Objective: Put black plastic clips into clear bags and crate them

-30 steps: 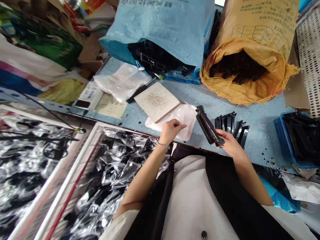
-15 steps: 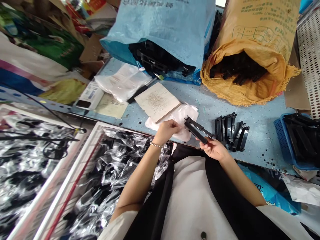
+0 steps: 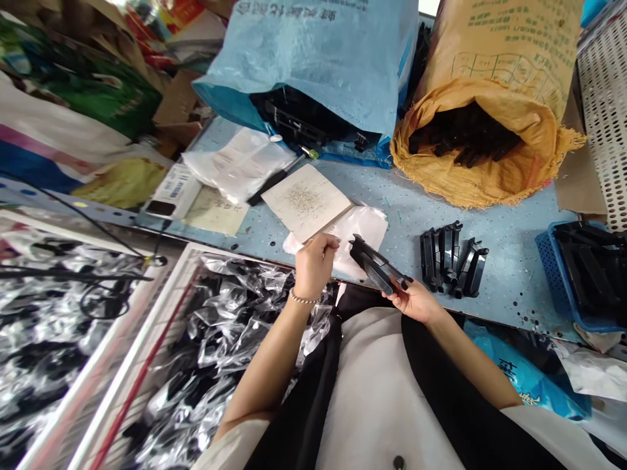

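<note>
Back of blue speckled bench (image 3: 514,238): blue sack (image 3: 323,59), orange-yellow sack (image 3: 504,46) beside it, both mouths facing front. White perforated crate (image 3: 605,117) far right. Left end: white box (image 3: 172,191) with barcode, yellowish paper (image 3: 218,214) next to it; green bag (image 3: 117,104) farther off. Lower left, plastic-wrapped items (image 3: 220,333). Lower right, printed bright-blue bag (image 3: 543,385).

The right hand (image 3: 416,303) holds a black part (image 3: 373,271) near the front edge of the tabletop (image 3: 519,261); the left hand (image 3: 312,267), fingers curled, is beside a speckled board (image 3: 307,199). Similar black pieces (image 3: 448,254) lie rightward.
</note>
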`<action>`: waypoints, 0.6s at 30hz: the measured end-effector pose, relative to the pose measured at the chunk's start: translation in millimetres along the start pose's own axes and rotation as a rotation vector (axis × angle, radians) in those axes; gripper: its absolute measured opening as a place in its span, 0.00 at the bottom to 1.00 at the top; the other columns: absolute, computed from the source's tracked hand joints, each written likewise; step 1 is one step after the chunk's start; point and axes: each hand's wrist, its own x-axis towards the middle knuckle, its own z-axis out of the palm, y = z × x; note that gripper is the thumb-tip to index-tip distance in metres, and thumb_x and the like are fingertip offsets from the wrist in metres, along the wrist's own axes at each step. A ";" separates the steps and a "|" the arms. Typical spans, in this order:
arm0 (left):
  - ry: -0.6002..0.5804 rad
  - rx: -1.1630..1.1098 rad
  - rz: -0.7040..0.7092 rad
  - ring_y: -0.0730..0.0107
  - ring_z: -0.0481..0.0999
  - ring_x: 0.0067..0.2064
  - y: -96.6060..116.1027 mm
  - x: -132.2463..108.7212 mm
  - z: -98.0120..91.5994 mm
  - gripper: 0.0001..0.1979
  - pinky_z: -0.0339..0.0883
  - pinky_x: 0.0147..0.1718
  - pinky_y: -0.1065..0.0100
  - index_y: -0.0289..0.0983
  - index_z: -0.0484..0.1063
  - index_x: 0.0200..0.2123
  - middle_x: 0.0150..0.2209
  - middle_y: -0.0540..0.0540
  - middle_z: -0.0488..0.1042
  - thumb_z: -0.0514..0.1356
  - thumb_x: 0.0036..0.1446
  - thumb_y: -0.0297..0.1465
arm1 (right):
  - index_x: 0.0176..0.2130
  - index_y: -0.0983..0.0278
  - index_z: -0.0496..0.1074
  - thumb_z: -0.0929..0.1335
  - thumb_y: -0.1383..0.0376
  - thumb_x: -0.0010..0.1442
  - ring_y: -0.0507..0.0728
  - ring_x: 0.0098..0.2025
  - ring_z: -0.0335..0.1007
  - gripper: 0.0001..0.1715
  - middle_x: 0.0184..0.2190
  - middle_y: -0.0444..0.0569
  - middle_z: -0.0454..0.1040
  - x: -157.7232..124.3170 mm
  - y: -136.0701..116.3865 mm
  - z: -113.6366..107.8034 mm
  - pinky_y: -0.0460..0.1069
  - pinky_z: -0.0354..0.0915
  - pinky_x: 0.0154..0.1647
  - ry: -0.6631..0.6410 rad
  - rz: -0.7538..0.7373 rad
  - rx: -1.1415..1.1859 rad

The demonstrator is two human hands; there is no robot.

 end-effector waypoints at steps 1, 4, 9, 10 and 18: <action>0.000 0.073 0.100 0.61 0.81 0.45 0.1 -1.0 -6.2 0.10 0.74 0.47 0.60 0.39 0.74 0.35 0.41 0.43 0.81 0.54 0.59 0.24 | 0.39 0.66 0.72 0.68 0.74 0.62 0.48 0.24 0.70 0.05 0.26 0.49 0.76 -0.9 -0.4 -0.5 0.39 0.71 0.23 0.009 -0.012 0.004; -0.065 0.212 0.250 0.56 0.79 0.51 -3.9 -0.9 -13.2 0.16 0.74 0.53 0.56 0.38 0.79 0.43 0.48 0.40 0.80 0.53 0.60 0.24 | 0.43 0.67 0.72 0.67 0.74 0.63 0.48 0.26 0.70 0.08 0.29 0.49 0.76 -13.0 -5.4 -1.9 0.38 0.70 0.24 -0.044 -0.005 0.094; -0.120 0.142 0.212 0.59 0.79 0.53 -12.3 1.0 -3.5 0.23 0.76 0.52 0.58 0.37 0.73 0.57 0.58 0.37 0.74 0.53 0.60 0.23 | 0.52 0.71 0.70 0.66 0.73 0.66 0.47 0.30 0.71 0.15 0.35 0.50 0.73 -23.5 -6.6 6.6 0.37 0.71 0.24 -0.225 0.262 0.306; -0.117 0.131 0.224 0.59 0.78 0.55 -10.7 -1.8 -2.4 0.25 0.76 0.53 0.58 0.37 0.71 0.60 0.60 0.37 0.72 0.53 0.60 0.22 | 0.52 0.72 0.70 0.65 0.73 0.67 0.47 0.29 0.70 0.14 0.35 0.50 0.73 -19.5 -5.4 9.6 0.37 0.72 0.24 -0.234 0.296 0.319; -0.316 0.053 0.612 0.61 0.67 0.67 51.6 -62.3 18.7 0.35 0.68 0.64 0.60 0.39 0.50 0.72 0.66 0.36 0.66 0.49 0.63 0.18 | 0.37 0.65 0.74 0.74 0.66 0.59 0.49 0.29 0.70 0.07 0.30 0.43 0.74 12.6 -2.8 32.6 0.41 0.72 0.29 -0.060 -0.291 -0.246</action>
